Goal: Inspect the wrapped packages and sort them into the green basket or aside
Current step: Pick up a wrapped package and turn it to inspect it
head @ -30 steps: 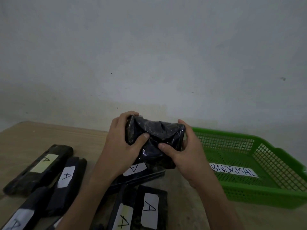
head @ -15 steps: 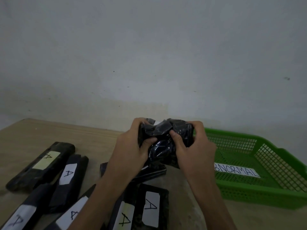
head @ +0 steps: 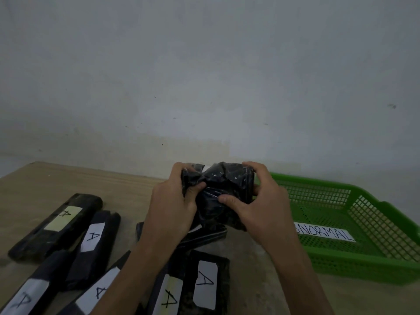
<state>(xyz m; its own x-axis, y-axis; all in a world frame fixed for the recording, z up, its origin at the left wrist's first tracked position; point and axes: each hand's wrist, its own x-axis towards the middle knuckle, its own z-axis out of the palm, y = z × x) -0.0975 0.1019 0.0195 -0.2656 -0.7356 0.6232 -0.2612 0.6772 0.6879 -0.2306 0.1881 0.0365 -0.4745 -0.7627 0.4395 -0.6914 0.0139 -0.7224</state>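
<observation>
Package (head: 223,192), crumpled glossy black film, is held above the pale wooden desk (head: 68,178) before a bare grey wall (head: 204,76), just left of the green mesh basket (head: 386,226). Left hand (head: 170,208) and right hand (head: 263,208) grip it, fingers (head: 251,166) curled over its ends, thumbs denting the front. Flat A-labelled packages (head: 56,223) lie below. Since a second ago it has bunched narrower.

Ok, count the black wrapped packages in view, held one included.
8. One crumpled package gripped by the left hand and right hand; one beneath them; two far left; two at bottom left; two at bottom centre. The arms may hide more.
</observation>
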